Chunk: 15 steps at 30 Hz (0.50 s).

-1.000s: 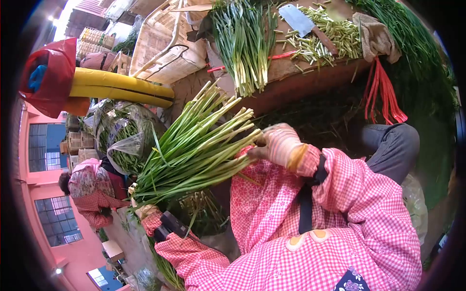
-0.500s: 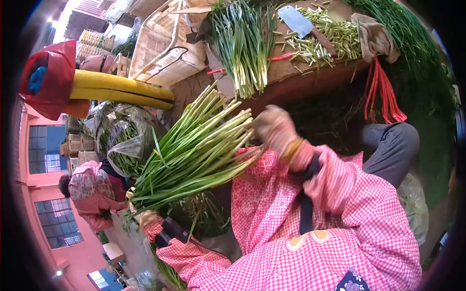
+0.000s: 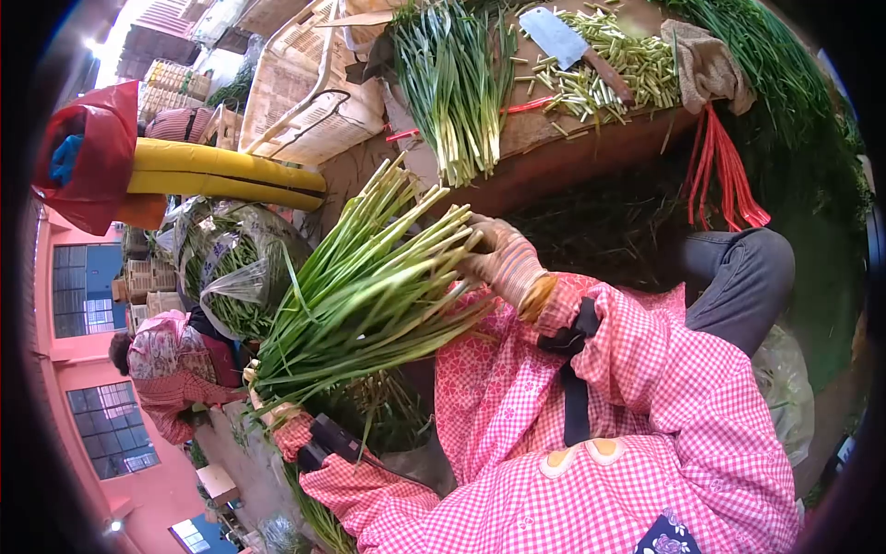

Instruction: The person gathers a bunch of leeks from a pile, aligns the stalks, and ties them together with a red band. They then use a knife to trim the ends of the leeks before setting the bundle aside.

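Note:
A fanned bunch of long green stalks (image 3: 369, 286) spreads across the middle of the view, its pale cut ends toward the upper right. My left hand (image 3: 268, 399), in a worn glove, holds the leafy end at the lower left; leaves cover part of it. At the pale ends is my right hand (image 3: 494, 251), also gloved, with its fingers curled at the outer stalks. A second bundle (image 3: 459, 102) lies on the board's edge above. Beside it a cleaver (image 3: 556, 39) rests on a heap of short cut stalk pieces (image 3: 604, 92).
Red ties (image 3: 722, 175) hang below a brown cloth (image 3: 706, 66) at the upper right. A yellow padded bar (image 3: 226, 175), a plastic crate (image 3: 300, 92) and a plastic-wrapped bundle (image 3: 235, 268) stand left. Another person (image 3: 175, 369) is bent over farther left.
My right hand has moved slightly left and down, onto the stalk ends, and shows more sharply. The outer stalks have shifted. My left hand keeps its hold.

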Tool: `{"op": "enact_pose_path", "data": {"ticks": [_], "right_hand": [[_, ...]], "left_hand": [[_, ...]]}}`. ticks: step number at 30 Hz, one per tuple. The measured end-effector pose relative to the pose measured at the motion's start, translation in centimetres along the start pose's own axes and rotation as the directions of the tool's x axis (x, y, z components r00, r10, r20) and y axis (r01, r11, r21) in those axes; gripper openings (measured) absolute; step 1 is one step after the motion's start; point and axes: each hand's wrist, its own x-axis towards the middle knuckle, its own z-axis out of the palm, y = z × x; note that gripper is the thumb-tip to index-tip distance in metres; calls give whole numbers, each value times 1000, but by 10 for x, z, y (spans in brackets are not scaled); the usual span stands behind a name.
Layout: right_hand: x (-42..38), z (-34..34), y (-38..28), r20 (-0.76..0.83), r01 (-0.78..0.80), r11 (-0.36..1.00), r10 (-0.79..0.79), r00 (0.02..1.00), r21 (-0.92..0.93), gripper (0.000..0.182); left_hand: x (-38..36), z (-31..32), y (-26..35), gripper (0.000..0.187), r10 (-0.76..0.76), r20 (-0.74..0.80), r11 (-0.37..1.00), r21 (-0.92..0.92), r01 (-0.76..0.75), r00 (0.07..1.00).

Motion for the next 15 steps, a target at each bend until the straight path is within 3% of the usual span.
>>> {"op": "enact_pose_path", "data": {"ticks": [1,2,3,4,6,8,9,10,11,12,13,14,15], "right_hand": [[0,-1,-2,-45,63,998,-63,997,8,35],[7,-9,-2,-73,151,967,-169,983,-205,23],[11,-15,-1,-103,-109,979,128,986,174,20],[13,-24,2,-22,-339,783,409,912,521,17],[27,-69,47,-281,-291,913,371,885,286,17],[25,-115,95,-326,-180,889,333,885,421,22],[18,-130,80,-464,-207,954,86,882,-216,25],[11,-141,60,-419,-224,612,-194,887,-758,28],[10,-140,63,-363,-112,762,-169,916,-637,28],[7,-126,-2,-162,-204,733,128,978,-649,24],[-5,-107,-23,4,-126,806,157,988,-578,23],[-15,-88,-46,205,-112,931,192,960,-347,24],[-24,-69,-68,398,-195,976,219,891,-102,26]], "left_hand": [[-1,13,-20,39,82,16,977,198,-83,997],[-4,20,-32,40,161,46,907,387,-166,986],[-4,16,-30,42,140,-16,971,200,-134,990],[-4,13,-27,41,141,-49,981,141,-133,989],[-6,9,-25,40,150,-79,983,117,-140,986],[-8,6,-26,38,162,-96,982,110,-151,982],[-8,4,-27,37,165,-102,982,110,-154,981],[-8,4,-27,36,164,-106,982,109,-152,981],[-8,5,-27,36,165,-110,982,107,-154,980],[-7,4,-27,35,168,-111,982,104,-157,979],[-8,4,-25,34,170,-115,982,105,-159,979],[-7,2,-24,33,167,-123,983,104,-154,978],[-6,5,-24,32,170,-120,982,105,-158,978]]}}
